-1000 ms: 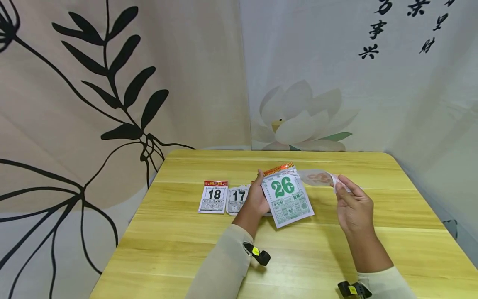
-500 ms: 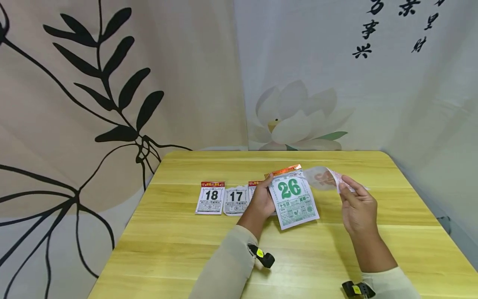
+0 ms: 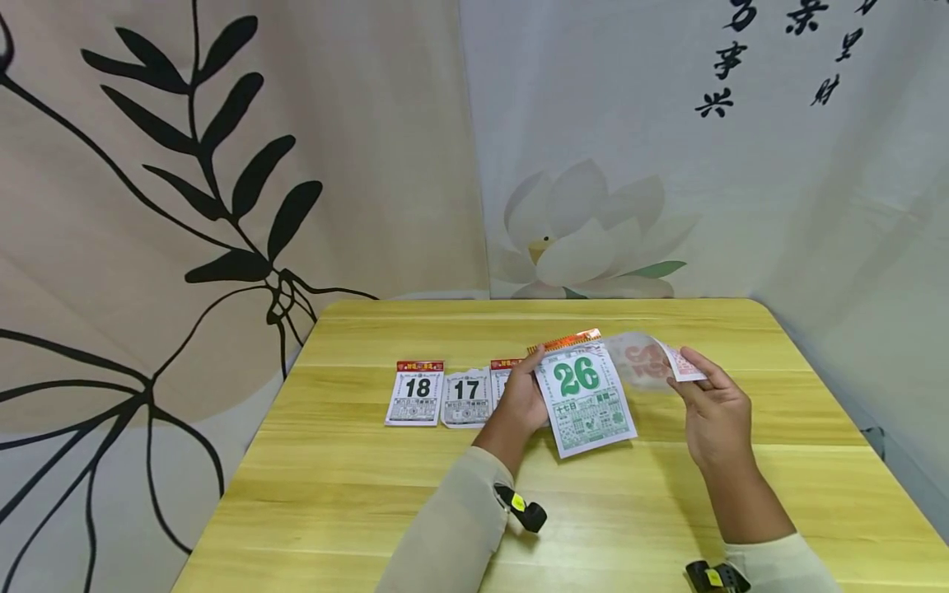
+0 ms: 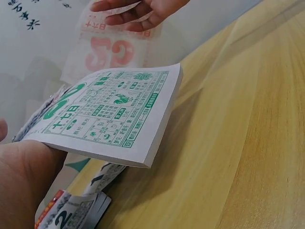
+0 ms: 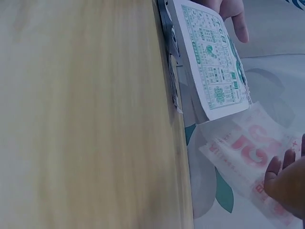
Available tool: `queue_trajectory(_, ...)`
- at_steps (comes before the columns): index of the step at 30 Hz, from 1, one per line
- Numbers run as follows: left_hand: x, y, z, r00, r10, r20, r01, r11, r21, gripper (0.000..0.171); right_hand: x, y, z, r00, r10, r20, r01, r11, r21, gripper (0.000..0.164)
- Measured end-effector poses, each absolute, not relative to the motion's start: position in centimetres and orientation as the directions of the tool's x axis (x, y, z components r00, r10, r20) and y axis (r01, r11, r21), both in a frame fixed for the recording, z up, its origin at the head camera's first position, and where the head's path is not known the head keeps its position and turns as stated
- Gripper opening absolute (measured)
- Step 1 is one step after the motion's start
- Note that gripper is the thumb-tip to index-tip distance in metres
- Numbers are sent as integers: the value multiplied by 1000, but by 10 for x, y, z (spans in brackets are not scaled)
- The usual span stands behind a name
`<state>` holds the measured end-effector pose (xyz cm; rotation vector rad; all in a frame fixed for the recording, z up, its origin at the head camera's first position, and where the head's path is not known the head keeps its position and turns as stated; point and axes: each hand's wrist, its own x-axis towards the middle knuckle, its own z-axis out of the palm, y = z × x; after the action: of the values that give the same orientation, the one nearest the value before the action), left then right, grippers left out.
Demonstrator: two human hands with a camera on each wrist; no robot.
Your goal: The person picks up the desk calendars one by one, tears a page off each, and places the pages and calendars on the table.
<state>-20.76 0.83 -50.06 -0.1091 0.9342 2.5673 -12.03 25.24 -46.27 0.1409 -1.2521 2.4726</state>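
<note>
My left hand [image 3: 522,401] grips a thick tear-off calendar [image 3: 589,408] by its left side, tilted above the table. Its top page bears a large green 26, under an orange-red header strip. To the right, my right hand [image 3: 717,412] pinches a thin calendar page [image 3: 643,361] between thumb and fingers. Red print shows on that page, with large red digits in the left wrist view, and its held corner is folded over. The page [image 5: 252,145] reaches from the calendar's top edge to the right hand in the right wrist view.
Left of the hands, a calendar marked 18 [image 3: 417,397] and one marked 17 [image 3: 465,399] lie side by side on the wooden table [image 3: 334,494]. A third calendar [image 3: 500,379] with a red header is partly hidden by the left hand. A printed curtain [image 3: 371,165] hangs behind.
Both hands and the calendar have shifted slightly right in the head view. The thin page has spread flatter, showing more of its red print. Both holds are kept.
</note>
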Motion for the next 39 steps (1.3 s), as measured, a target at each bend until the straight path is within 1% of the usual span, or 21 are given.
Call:
queue_trajectory(3,-209,13,-501,-909,354,-222,-414,-696,586,46,-121,253,-462,-924,326,198,-346,-497,-796,34)
queue_trajectory(7,-211,19,-501,-910,350,-221,-408,-671,619,50,-123,255,-461,-909,399,119,-308,-450,-838,27)
queue_trajectory(8,-212,21,-501,-912,345,-221,-404,-664,629,48,-124,256,-460,-904,414,102,-298,-443,-845,26)
queue_trajectory(10,-213,25,-501,-919,329,-218,-386,-643,661,40,-124,259,-460,-899,433,70,-276,-434,-857,26)
queue_trajectory(12,-214,30,-500,-922,313,-228,-381,-630,677,27,-124,262,-459,-895,445,42,-253,-427,-868,27)
queue_trajectory(14,-215,36,-501,-919,316,-236,-387,-615,687,18,-124,265,-459,-891,454,23,-237,-420,-876,30)
queue_trajectory(15,-215,38,-501,-917,320,-238,-391,-604,694,20,-124,267,-459,-890,456,13,-229,-421,-878,31)
queue_trajectory(19,-217,48,-504,-911,342,-229,-395,-570,720,44,-125,270,-458,-878,479,-8,-217,-412,-885,33)
queue_trajectory(21,-217,53,-505,-913,343,-223,-386,-544,745,49,-126,273,-458,-871,490,-13,-217,-410,-886,33)
queue_trajectory(25,-216,65,-506,-916,335,-220,-365,-472,802,49,-126,277,-459,-858,513,-18,-218,-396,-892,32)
queue_trajectory(28,-215,72,-506,-924,315,-214,-337,-414,846,49,-125,280,-460,-854,520,-39,-193,-386,-902,31)
queue_trajectory(33,-214,81,-509,-935,278,-220,-307,-323,895,50,-126,284,-462,-855,506,-117,-87,-361,-928,31)
queue_trajectory(36,-215,83,-511,-933,268,-239,-309,-263,914,52,-125,288,-463,-857,480,-188,10,-349,-937,30)
queue_trajectory(39,-214,84,-511,-935,256,-245,-303,-220,927,57,-124,292,-465,-856,444,-265,111,-342,-933,24)
